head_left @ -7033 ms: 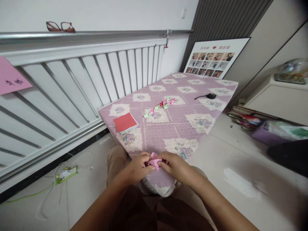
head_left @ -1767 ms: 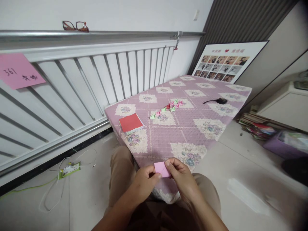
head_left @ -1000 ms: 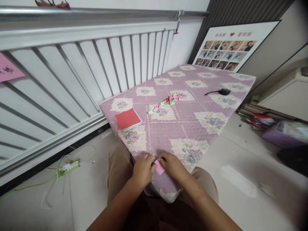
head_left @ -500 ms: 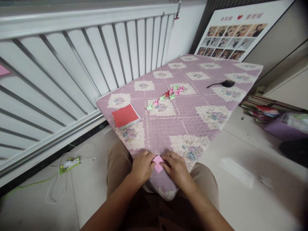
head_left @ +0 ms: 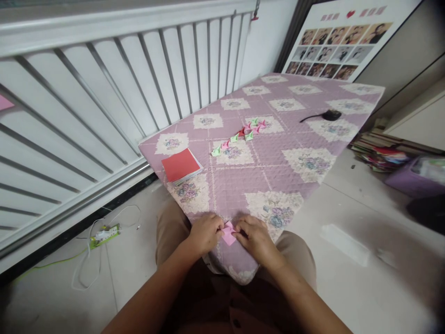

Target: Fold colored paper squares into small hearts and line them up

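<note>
A small pink folded paper [head_left: 228, 233] lies on the near corner of the purple quilted table cover [head_left: 243, 181]. My left hand [head_left: 205, 232] pinches its left edge with curled fingers. My right hand [head_left: 253, 235] presses and pinches its right edge. Both hands rest on the cloth just above my knees. Farther up the table sits a stack of square paper with a red top sheet [head_left: 181, 166]. Beyond it runs a row of small folded pink, green and red paper pieces [head_left: 239, 135].
A white slatted railing [head_left: 104, 102] runs along the table's left side. A black corded object [head_left: 328, 115] lies at the far right of the table. A framed photo collage [head_left: 340, 41] leans behind. A power strip with cables [head_left: 104, 234] and stacked books [head_left: 378, 155] are on the floor.
The pink paper went from held up in front of me to pressed on the table corner. My fingers shifted on its edges. The camera tilted down.
</note>
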Available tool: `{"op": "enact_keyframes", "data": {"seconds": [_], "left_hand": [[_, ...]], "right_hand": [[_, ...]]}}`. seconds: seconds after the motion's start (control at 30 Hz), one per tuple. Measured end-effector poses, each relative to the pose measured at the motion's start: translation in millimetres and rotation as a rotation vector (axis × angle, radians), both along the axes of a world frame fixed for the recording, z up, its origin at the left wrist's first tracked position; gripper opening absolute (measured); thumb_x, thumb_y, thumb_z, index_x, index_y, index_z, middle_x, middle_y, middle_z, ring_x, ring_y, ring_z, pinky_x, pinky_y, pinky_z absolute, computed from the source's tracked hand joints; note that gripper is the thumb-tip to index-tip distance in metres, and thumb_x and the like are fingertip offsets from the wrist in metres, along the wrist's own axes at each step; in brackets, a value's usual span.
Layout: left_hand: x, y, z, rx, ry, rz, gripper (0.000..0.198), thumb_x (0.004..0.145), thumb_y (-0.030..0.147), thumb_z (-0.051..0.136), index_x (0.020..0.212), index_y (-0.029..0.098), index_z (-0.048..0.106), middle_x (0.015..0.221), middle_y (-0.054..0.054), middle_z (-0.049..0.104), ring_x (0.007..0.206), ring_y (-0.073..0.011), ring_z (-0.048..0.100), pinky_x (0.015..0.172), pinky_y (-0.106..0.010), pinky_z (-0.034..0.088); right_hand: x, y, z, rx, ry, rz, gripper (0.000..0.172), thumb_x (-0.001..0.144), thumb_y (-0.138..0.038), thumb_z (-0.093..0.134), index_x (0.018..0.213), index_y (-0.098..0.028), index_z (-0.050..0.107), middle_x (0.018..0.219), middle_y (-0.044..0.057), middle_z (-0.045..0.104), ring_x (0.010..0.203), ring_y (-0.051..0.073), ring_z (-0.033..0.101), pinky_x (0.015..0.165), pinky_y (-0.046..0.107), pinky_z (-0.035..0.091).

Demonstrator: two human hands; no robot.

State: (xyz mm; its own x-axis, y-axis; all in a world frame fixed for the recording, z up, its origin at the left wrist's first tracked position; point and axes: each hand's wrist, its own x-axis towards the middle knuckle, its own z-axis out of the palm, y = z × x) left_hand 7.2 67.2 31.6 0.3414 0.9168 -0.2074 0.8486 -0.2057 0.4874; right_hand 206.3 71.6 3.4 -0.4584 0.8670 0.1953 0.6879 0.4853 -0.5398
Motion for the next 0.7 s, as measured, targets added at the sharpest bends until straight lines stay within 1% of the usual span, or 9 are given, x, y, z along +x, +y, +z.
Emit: {"op": "enact_keyframes", "data": {"seconds": [0.1, 0.17, 0.27, 0.3, 0.43, 0.5, 0.6, 0.7], "left_hand": [[-3, 3, -0.7, -0.001, 0.012, -0.061, 0.007, 0.085, 0.025, 0.056, 0.086, 0.022, 0.062, 0.09, -0.001, 0.061, 0.088, -0.0178, 0.054, 0.078, -0.029, 0.04], [-4, 2, -1.5, 0.01, 0.024, -0.086, 0.009, 0.086, 0.025, 0.055, 0.088, 0.022, 0.063, 0.091, -0.001, 0.061, 0.089, -0.0178, 0.054, 0.079, -0.028, 0.04], [-5, -1, -3.3, 0.055, 0.039, -0.095, 0.012, 0.088, 0.025, 0.053, 0.092, 0.023, 0.064, 0.093, -0.001, 0.06, 0.09, -0.0174, 0.055, 0.079, -0.028, 0.04], [-6, -2, -4.2, 0.074, 0.042, -0.098, 0.012, 0.088, 0.025, 0.053, 0.092, 0.023, 0.064, 0.093, -0.001, 0.06, 0.091, -0.0171, 0.055, 0.079, -0.028, 0.041], [-7, -7, -8.8, 0.134, 0.071, -0.129, 0.016, 0.091, 0.024, 0.049, 0.091, 0.022, 0.065, 0.094, -0.002, 0.06, 0.092, -0.017, 0.054, 0.081, -0.03, 0.041], [-7, -9, -11.4, 0.164, 0.1, -0.169, 0.019, 0.093, 0.026, 0.046, 0.091, 0.021, 0.065, 0.095, -0.003, 0.06, 0.093, -0.0174, 0.053, 0.082, -0.031, 0.04], [-8, -12, -14.6, 0.221, 0.165, -0.23, 0.023, 0.095, 0.026, 0.043, 0.089, 0.02, 0.065, 0.093, -0.003, 0.06, 0.091, -0.0182, 0.051, 0.081, -0.032, 0.04], [-8, -16, -16.7, 0.284, 0.233, -0.26, 0.024, 0.096, 0.026, 0.042, 0.087, 0.02, 0.064, 0.092, -0.003, 0.059, 0.089, -0.0191, 0.05, 0.079, -0.032, 0.039]], "right_hand": [[-1, -2, 0.4, 0.03, -0.053, 0.001, 0.008, 0.081, -0.027, 0.067, 0.077, -0.022, 0.062, 0.085, 0.003, 0.062, 0.084, 0.019, 0.055, 0.077, 0.033, 0.037], [-1, -3, 0.4, 0.054, -0.084, 0.014, 0.006, 0.084, -0.028, 0.063, 0.083, -0.022, 0.064, 0.086, 0.004, 0.062, 0.084, 0.02, 0.056, 0.077, 0.033, 0.037], [-1, -4, -0.1, 0.102, -0.121, 0.056, 0.011, 0.089, -0.028, 0.058, 0.092, -0.021, 0.065, 0.087, 0.005, 0.062, 0.085, 0.02, 0.056, 0.077, 0.034, 0.038], [-1, -5, -0.3, 0.124, -0.132, 0.072, 0.013, 0.09, -0.029, 0.055, 0.092, -0.021, 0.065, 0.086, 0.005, 0.062, 0.085, 0.02, 0.055, 0.077, 0.034, 0.038], [-1, -8, -1.7, 0.222, -0.181, 0.111, 0.027, 0.095, -0.028, 0.044, 0.08, -0.02, 0.065, 0.076, 0.004, 0.059, 0.077, 0.018, 0.053, 0.074, 0.033, 0.038], [0, -10, -2.8, 0.263, -0.204, 0.13, 0.027, 0.096, -0.026, 0.042, 0.084, -0.021, 0.066, 0.073, 0.003, 0.058, 0.074, 0.018, 0.051, 0.073, 0.032, 0.038], [2, -13, -3.4, 0.282, -0.219, 0.164, 0.025, 0.096, -0.024, 0.042, 0.095, -0.021, 0.066, 0.077, 0.004, 0.059, 0.077, 0.019, 0.05, 0.075, 0.033, 0.039], [4, -15, -2.0, 0.263, -0.231, 0.184, 0.028, 0.096, -0.023, 0.04, 0.091, -0.021, 0.067, 0.081, 0.005, 0.061, 0.081, 0.019, 0.051, 0.078, 0.034, 0.04]]}}
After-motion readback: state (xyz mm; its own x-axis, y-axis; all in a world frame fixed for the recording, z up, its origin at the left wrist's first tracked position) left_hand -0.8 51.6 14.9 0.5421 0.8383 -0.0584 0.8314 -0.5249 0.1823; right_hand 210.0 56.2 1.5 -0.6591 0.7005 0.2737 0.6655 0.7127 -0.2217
